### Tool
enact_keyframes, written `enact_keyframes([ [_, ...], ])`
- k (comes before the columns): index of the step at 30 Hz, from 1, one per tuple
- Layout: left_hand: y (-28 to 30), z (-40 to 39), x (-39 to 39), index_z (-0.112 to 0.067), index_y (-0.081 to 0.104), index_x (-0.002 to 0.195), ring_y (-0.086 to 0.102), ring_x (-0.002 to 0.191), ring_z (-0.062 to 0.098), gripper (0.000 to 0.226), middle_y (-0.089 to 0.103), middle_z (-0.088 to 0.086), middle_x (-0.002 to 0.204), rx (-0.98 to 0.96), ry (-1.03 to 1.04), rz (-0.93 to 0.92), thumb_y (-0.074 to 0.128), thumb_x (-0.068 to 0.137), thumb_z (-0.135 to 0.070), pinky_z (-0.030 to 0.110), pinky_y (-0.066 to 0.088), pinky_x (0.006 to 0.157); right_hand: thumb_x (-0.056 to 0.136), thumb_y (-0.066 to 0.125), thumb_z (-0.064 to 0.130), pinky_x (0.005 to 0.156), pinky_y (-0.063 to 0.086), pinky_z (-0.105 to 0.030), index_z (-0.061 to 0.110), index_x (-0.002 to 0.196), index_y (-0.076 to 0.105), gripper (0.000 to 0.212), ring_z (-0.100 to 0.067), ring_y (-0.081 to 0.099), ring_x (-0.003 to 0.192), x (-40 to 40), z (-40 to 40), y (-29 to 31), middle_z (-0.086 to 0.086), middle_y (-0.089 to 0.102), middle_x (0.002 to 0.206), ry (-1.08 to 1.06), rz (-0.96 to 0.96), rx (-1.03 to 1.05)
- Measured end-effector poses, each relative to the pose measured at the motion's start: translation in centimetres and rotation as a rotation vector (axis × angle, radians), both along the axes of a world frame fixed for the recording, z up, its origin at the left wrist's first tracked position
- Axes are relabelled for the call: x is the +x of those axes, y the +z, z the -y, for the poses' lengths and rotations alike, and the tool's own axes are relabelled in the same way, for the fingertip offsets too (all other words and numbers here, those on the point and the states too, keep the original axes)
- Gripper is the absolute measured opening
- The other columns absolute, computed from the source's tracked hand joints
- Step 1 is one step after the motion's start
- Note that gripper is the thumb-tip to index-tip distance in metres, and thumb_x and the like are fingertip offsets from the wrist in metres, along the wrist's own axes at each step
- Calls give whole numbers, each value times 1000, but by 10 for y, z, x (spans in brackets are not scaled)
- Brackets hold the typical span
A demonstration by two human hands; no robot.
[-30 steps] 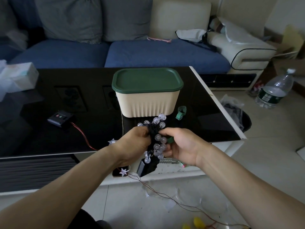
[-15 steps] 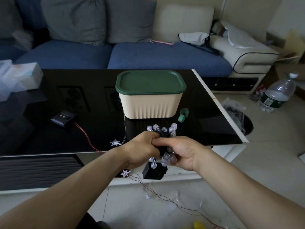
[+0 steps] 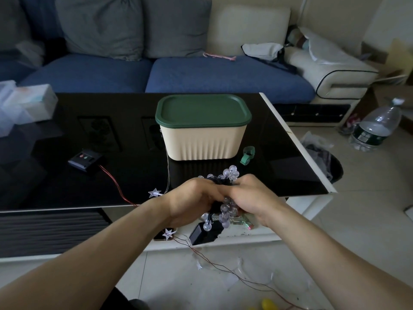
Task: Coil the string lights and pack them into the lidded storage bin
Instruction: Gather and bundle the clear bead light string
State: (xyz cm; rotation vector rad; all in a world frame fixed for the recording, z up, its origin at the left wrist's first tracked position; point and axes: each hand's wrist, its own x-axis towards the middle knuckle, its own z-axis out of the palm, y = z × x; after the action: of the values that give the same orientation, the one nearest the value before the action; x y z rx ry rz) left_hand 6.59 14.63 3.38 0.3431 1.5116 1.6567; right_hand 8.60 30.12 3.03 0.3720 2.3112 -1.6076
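Note:
A bundle of clear globe string lights (image 3: 226,210) on dark wire is bunched between both hands at the table's near edge. My left hand (image 3: 191,201) grips its left side, my right hand (image 3: 251,198) grips the right, knuckles nearly touching. A black battery box (image 3: 204,233) hangs below the bundle. The cream storage bin (image 3: 202,142) stands behind on the black table with its green lid (image 3: 202,110) on. A second strand with star lights (image 3: 154,192) and red wire trails off the table to the floor.
A black control box (image 3: 84,158) with red wire lies left on the glossy black table (image 3: 55,182). A green clip (image 3: 247,155) sits right of the bin. A tissue pack (image 3: 29,106) is far left. Sofa behind; water bottle (image 3: 376,125) and bin bag on the floor right.
Both hands have closed tighter around the bundle and drawn together; the globes now bunch above and below my fists. The battery box still dangles beneath.

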Motion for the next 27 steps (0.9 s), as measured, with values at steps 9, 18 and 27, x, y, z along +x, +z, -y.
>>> enact_keyframes([
  [9, 8, -1, -1, 5, 62, 117, 56, 124, 26, 39, 65, 18, 124, -77, 182, 245, 37, 104, -21, 36, 36, 113, 83, 80, 36, 65, 51, -34, 8, 86, 76, 28, -16, 65, 64, 3, -4, 4, -4, 73, 71, 78, 104, -96],
  [18, -8, -15, 2, -2, 65, 92, 55, 63, 16, 32, 60, 9, 74, -250, 492, 134, 50, 103, -28, 25, 46, 62, 83, 80, 35, 84, 58, -43, 8, 96, 77, 30, -29, 75, 87, 4, -1, -2, -12, 78, 91, 70, 111, -70],
  [27, -2, -11, 3, 7, 56, 52, 30, 36, 10, 56, 39, 1, 38, -608, 592, -603, 73, 86, -33, 16, 29, 40, 100, 60, 19, 50, 41, -22, 26, 87, 65, 15, -3, 54, 46, 10, 8, 1, 11, 59, 48, 83, 91, -182],
])
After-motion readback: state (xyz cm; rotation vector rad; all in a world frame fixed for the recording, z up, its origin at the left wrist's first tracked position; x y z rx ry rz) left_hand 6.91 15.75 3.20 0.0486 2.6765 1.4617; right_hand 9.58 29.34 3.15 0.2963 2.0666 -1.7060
